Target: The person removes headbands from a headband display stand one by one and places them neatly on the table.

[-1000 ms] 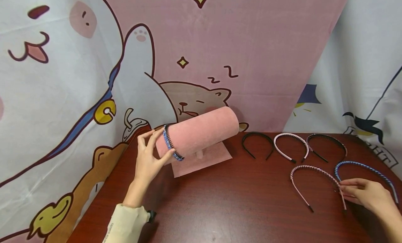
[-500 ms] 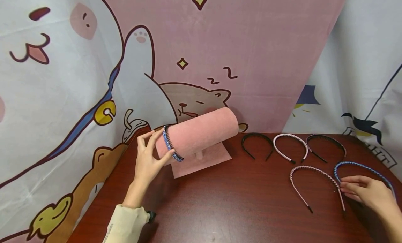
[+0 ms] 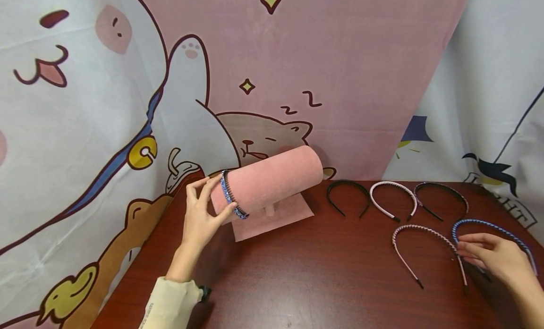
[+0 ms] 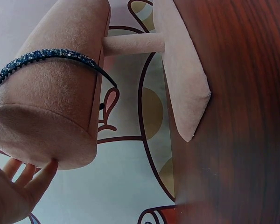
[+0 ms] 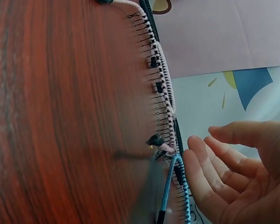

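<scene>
A pink padded cylinder (image 3: 276, 178) stands on a post and flat base. A blue glittery headband (image 3: 229, 197) with comb teeth goes round its left end. My left hand (image 3: 199, 220) holds that headband; the thumb touches its front, while other fingers touch the cylinder's end in the left wrist view. My right hand (image 3: 495, 256) hovers by the blue wrapped headband (image 3: 497, 223) and the pink wrapped headband (image 3: 425, 230). In the right wrist view my right hand (image 5: 233, 172) has thumb and fingers apart, with nothing between them.
A black headband (image 3: 348, 181), a pale pink headband (image 3: 393, 183) and a dark headband (image 3: 444, 185) lie along the back of the brown table (image 3: 323, 282). Behind the table hangs a cartoon-print cloth (image 3: 352, 74).
My right hand has shifted slightly up and left, and the blue wrapped headband's black tip now shows below it. My left hand stays on the glittery headband.
</scene>
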The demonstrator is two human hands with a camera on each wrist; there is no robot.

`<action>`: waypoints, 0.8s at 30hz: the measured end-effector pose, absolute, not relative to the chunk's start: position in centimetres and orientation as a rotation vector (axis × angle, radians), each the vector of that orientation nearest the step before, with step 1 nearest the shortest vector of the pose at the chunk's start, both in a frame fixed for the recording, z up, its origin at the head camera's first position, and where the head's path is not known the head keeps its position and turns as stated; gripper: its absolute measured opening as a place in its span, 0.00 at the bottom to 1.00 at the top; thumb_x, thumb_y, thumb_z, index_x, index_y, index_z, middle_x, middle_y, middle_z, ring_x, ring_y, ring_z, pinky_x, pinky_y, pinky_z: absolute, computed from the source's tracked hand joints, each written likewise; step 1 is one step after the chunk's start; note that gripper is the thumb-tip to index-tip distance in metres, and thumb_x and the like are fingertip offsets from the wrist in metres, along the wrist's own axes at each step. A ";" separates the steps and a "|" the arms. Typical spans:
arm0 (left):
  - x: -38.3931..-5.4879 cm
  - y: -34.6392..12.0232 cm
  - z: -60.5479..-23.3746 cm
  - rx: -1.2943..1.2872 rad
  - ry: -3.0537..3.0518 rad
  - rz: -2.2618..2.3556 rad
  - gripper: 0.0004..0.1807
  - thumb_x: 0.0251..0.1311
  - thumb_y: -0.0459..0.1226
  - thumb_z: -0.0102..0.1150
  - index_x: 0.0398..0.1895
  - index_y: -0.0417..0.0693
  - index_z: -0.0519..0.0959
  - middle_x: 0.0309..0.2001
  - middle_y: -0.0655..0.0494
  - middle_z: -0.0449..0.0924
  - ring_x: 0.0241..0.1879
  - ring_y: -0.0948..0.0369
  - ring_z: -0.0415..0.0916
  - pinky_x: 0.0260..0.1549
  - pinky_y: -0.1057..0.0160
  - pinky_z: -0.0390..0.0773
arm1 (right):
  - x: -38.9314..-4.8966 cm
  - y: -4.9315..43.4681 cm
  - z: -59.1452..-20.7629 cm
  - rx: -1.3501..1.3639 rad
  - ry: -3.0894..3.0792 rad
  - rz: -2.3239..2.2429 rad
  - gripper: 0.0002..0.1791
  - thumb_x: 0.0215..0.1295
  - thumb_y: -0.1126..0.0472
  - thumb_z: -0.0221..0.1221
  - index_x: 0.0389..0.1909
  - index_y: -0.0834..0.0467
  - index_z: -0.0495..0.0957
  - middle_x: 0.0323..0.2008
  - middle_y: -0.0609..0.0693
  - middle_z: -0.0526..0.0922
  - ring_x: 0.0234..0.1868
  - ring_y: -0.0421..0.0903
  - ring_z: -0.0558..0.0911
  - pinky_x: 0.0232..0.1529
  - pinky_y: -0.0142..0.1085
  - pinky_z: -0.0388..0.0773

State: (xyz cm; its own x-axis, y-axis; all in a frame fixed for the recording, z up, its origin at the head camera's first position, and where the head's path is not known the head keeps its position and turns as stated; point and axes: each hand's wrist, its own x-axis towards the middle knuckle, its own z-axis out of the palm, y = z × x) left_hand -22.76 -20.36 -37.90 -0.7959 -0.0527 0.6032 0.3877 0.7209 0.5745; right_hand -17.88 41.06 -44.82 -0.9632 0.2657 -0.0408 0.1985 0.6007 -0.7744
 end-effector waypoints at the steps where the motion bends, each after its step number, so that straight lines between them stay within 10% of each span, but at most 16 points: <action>1: -22.7 -20.4 -37.9 -0.250 -2.322 -0.957 0.40 0.50 0.49 0.75 0.69 0.73 0.69 0.65 0.45 0.60 0.67 0.48 0.63 0.51 0.42 0.76 | -17.9 41.0 -44.8 -0.397 -2.735 1.313 0.22 0.75 0.67 0.47 0.55 0.86 0.65 0.28 0.53 0.87 0.24 0.29 0.82 0.28 0.32 0.85; 24: -22.7 -20.5 -38.0 -0.265 -2.315 -0.943 0.41 0.50 0.49 0.75 0.69 0.71 0.69 0.65 0.44 0.60 0.66 0.48 0.62 0.54 0.42 0.74 | -18.3 37.7 -43.3 -0.226 -2.726 1.296 0.21 0.74 0.64 0.53 0.53 0.81 0.72 0.28 0.44 0.88 0.27 0.28 0.83 0.30 0.30 0.85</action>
